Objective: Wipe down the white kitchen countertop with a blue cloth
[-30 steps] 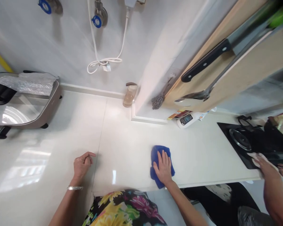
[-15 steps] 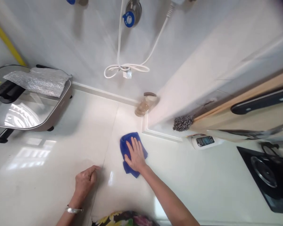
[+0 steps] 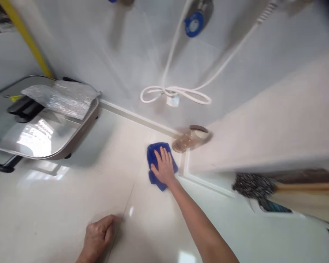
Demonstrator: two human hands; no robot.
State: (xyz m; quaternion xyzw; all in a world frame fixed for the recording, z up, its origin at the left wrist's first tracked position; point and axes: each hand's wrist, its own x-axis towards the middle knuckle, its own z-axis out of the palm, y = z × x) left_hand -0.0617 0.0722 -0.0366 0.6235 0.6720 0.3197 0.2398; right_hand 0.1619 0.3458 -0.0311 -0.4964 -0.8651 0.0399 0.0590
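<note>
1. The bench (image 3: 71, 197) is pale and shiny. It fills the lower part of the view, and the white wall (image 3: 98, 47) rises along its back edge.
2. Near the back left corner of the bench stands a glass-lidded pan (image 3: 35, 128) with a foil sheet (image 3: 63, 98) lying on top.
3. On the wall hangs a looped white cable (image 3: 175, 93), and above it is a blue tap knob (image 3: 194, 23).
4. A clear cup (image 3: 192, 138) stands at the back edge, and a steel scrubber (image 3: 252, 186) is at the right, a little blurred.
5. The blue cloth (image 3: 152, 160) lies near the back edge, just left of the cup and below it.
6. The right hand (image 3: 164, 170) is open, palm down, pressing the cloth on the bench; this is the work in hand.
7. The left hand (image 3: 97, 237) rests near the front edge, loosely curled and holding nothing.
</note>
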